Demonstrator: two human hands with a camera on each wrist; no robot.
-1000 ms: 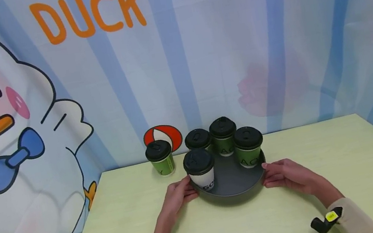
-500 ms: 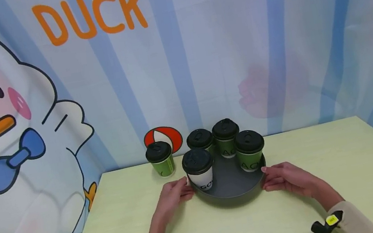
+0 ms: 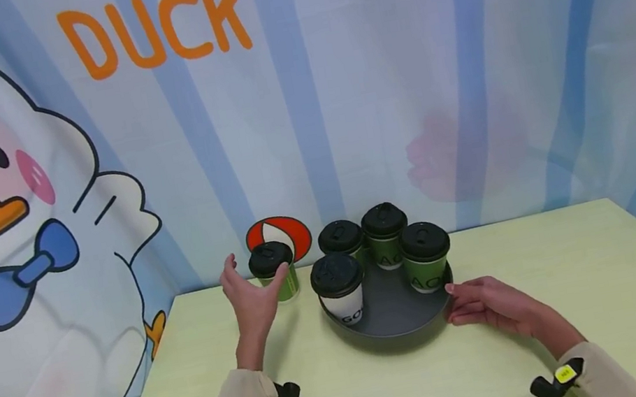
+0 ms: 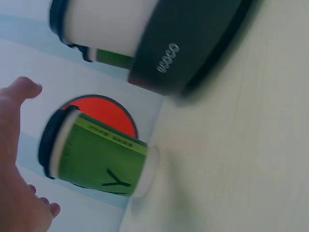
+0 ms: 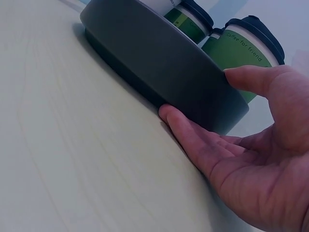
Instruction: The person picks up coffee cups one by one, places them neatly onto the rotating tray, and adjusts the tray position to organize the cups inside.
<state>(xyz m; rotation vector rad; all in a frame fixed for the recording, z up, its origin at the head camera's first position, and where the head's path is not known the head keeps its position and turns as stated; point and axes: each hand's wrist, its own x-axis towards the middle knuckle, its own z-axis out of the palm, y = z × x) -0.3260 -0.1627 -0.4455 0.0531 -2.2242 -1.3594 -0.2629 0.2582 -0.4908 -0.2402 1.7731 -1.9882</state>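
My left hand, thumb and fingers spread, is just in front of a green paper coffee cup with a black lid. The left wrist view shows a gap between this hand and the cup. My right hand grips the right edge of a round dark grey tray. In the right wrist view, its thumb is at the rim and its fingers reach under the tray wall. A white lidded cup stands on the tray's left, with green lidded cups behind and to the right.
The tray rests on a pale yellow table. Right behind the table's back edge hangs a blue striped curtain with a printed duck.
My left hand has let go of the tray's left edge and moved left and forward to the single green cup. The tray shifted slightly toward me, then stopped; my right hand stays on it.
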